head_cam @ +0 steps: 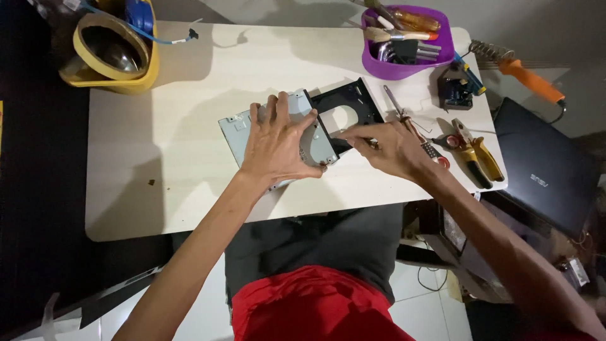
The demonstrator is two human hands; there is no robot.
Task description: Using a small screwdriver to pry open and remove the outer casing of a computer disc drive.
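A flat grey metal drive case (235, 129) lies on the pale wooden table (158, 170). My left hand (276, 142) presses flat on top of it, fingers spread. A black plastic tray frame (350, 104) sticks out from the case's far right side. My right hand (391, 148) pinches at the right edge of the case where the black frame meets it; what its fingertips grip is hidden.
A purple bowl (379, 63) of tools stands at the back right. A screwdriver (398, 108), scissors, yellow-handled pliers (483, 158) and a small black device (456, 88) lie at the right. A yellow tape roll (113, 57) sits back left. A closed laptop (546, 167) is off the right edge.
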